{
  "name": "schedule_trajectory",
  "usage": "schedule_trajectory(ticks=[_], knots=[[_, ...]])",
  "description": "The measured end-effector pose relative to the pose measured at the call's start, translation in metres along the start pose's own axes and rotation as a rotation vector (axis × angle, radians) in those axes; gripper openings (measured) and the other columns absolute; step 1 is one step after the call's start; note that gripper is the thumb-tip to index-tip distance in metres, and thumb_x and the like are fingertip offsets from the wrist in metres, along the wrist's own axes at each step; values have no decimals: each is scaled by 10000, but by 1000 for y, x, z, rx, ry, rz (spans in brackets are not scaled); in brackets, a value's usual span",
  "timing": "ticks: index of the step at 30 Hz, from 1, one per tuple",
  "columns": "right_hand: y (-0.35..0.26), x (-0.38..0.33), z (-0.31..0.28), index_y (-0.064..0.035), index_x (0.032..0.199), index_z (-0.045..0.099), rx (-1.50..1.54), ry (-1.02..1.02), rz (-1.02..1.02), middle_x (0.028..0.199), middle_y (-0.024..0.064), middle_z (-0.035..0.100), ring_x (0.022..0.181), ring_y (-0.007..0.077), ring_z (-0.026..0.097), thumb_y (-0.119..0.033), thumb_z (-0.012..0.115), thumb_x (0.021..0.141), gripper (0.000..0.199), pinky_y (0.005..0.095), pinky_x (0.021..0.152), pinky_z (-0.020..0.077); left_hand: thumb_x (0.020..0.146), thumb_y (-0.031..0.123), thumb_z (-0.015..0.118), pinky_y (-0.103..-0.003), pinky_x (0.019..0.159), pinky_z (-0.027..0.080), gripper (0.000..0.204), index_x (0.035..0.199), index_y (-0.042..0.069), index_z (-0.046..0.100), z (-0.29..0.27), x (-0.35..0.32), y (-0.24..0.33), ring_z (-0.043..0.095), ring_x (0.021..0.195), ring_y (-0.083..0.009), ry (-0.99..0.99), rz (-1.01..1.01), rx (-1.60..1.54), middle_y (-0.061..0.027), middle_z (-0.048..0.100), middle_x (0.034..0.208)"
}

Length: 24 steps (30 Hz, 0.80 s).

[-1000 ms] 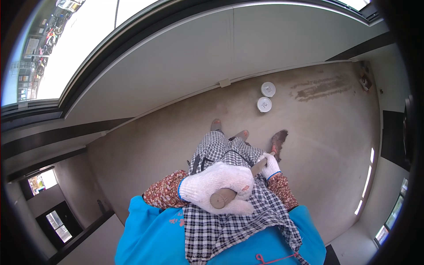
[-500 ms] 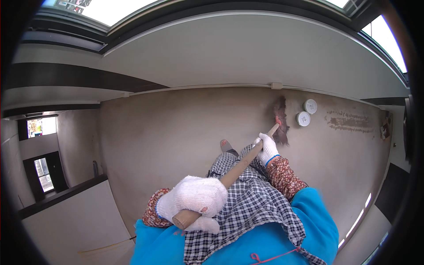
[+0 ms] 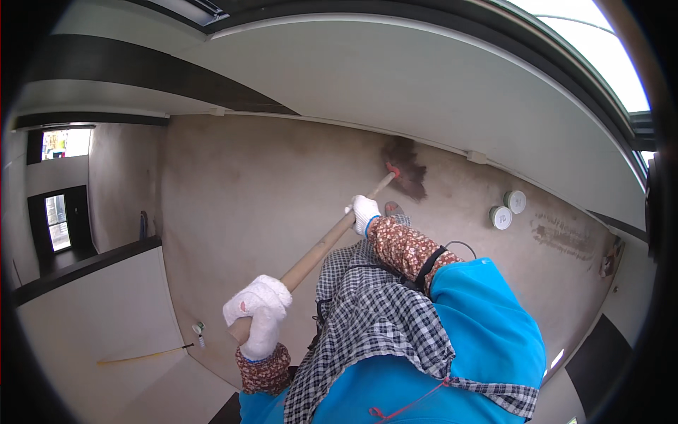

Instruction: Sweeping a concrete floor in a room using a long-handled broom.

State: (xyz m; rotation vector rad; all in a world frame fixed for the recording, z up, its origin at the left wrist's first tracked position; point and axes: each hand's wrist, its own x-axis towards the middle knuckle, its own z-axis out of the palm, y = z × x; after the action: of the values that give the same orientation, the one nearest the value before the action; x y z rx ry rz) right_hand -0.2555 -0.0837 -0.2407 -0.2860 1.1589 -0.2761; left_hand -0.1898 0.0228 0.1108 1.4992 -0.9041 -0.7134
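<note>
I hold a broom with a long wooden handle (image 3: pixel 319 249) in both gloved hands. My left hand (image 3: pixel 258 311), in a white glove, grips the handle's top end near my chest. Farther down the shaft, my right hand (image 3: pixel 364 212) is wrapped around it. The dark bristle head (image 3: pixel 407 167) rests on the bare concrete floor (image 3: pixel 268 198) close to the base of the white wall (image 3: pixel 395 85).
Two round white lidded tubs (image 3: pixel 508 209) stand on the floor by the wall at right. A low white partition (image 3: pixel 85 311) with a dark top is at left, with a thin yellow stick (image 3: pixel 141 355) lying near it. Dark doorway at far left.
My view has swung to the left. The broom head has swept outward to the wall, away from the two tubs, and my arms have stretched out along the handle.
</note>
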Motion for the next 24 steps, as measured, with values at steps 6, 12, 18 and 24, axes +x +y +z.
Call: schedule_trajectory(ticks=[6,12,18,24], knots=[[-10,-69,74,-28,1043,495,141,-146,325,942,116,580,823,264,650,-227,541,917,240,467,653,587,837,161,634,-320,482,456,346,553,112,442,-61,-9,57,512,460,-165,177,134,-19,-33,537,525],[-25,-79,4,-66,979,470,272,197,279,809,64,488,732,241,579,-203,571,902,187,412,612,564,816,123,645,-350,492,448,318,565,93,451,-88,15,-5,542,488,-243,-65,26,-273,-66,550,543],[12,16,16,-80,944,442,248,399,172,784,77,481,643,221,531,-108,510,867,107,347,553,512,735,67,680,-401,701,519,78,750,62,603,-140,35,-62,642,716,-288,-315,-130,-36,-102,652,777],[36,59,236,-7,936,492,4,100,200,790,121,551,666,239,589,-152,524,868,163,364,551,504,773,176,709,-348,577,478,168,723,65,593,-254,29,-46,586,604,-261,-98,65,116,-70,609,692]])
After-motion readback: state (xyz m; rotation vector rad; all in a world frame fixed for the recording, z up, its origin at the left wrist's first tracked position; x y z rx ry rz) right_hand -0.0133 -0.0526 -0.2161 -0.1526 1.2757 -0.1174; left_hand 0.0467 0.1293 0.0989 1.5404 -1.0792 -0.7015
